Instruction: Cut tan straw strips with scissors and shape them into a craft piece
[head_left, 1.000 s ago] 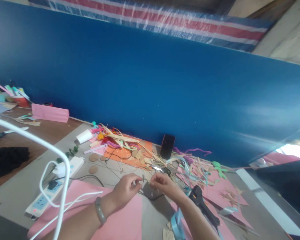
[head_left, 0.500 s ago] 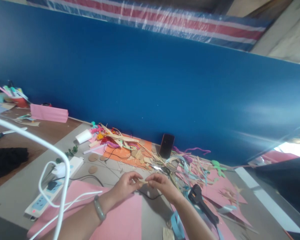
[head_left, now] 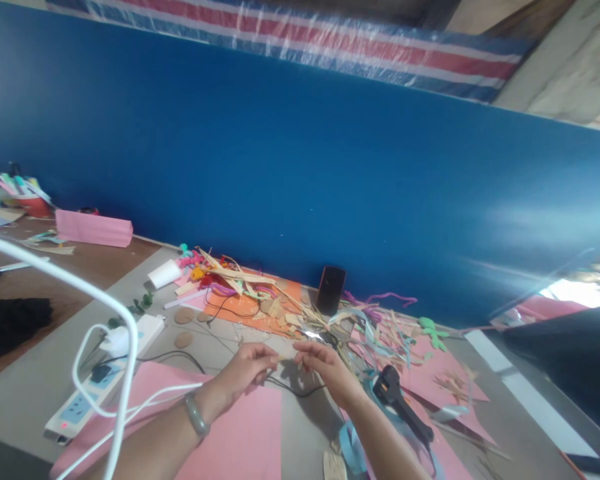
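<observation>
My left hand (head_left: 250, 368), with a grey-green bangle on its wrist, pinches a tiny pale tan strip (head_left: 281, 359) between thumb and fingertips. A small gap separates it from my right hand (head_left: 326, 371), whose loosely bent fingers are apart and show nothing between them. Both hands hover over the grey table, beside a pink sheet (head_left: 245, 433). Just beyond them lie scissors (head_left: 313, 335) with a silver blade, partly under scraps. A black glue gun (head_left: 403, 403) rests to the right of my right forearm. The strip is too small to make out further.
A white power strip (head_left: 105, 380) with cables lies at left, and a thick white cable (head_left: 93, 287) crosses the near left. A phone (head_left: 331, 291) leans on the blue partition (head_left: 300, 153). Tan and coloured scraps (head_left: 390, 337) cover the back, near a white cup (head_left: 165, 274).
My hands have moved slightly apart. The right fingers have come off the pale strip, which stays in my left hand. The whole view has shifted a little.
</observation>
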Tool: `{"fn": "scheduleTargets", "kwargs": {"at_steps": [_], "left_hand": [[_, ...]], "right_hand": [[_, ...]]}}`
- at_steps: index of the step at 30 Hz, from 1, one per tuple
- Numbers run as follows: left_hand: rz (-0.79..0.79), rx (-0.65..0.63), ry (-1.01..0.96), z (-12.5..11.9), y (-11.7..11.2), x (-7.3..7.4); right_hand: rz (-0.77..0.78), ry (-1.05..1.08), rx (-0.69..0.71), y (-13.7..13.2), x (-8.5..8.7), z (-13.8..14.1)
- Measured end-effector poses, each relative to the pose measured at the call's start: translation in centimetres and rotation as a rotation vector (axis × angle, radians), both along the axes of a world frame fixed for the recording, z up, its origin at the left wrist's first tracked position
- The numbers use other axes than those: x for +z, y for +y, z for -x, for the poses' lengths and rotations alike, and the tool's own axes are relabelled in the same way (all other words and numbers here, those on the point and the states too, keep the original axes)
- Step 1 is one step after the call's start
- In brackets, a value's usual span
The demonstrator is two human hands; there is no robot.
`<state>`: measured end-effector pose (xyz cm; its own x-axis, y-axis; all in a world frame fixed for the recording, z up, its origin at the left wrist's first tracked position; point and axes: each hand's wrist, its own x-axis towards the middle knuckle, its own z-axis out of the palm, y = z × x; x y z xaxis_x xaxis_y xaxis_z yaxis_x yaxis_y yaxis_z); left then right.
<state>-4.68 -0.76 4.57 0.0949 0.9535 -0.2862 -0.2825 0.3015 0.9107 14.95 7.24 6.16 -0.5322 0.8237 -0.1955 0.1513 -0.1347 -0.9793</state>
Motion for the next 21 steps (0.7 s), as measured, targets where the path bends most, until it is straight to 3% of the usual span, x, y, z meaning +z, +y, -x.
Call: {"fn": "scheduleTargets", "kwargs": {"at_steps": [5,12,16,21], "left_hand": [[-0.027,0.003,-0.011,-0.2,0.0,-0.4],[-0.105,0.073,0.081,-0.3,0.6,-1.9],[-0.189,0.113,0.307,-0.1,0.8,-3.0],[-0.415,0.142,0.732,-0.1,0.4,-3.5]], "right_hand": [[0.01,-0.014,0.027,-0.6,0.3,0.7],[-0.155,-0.081,0.005,-0.4,2.5,1.1],[-0.194,-0.123,0.001,0.7,2.5,-0.3],[-0.127,-0.197,0.014,1.5,1.2,-2.3]]}}
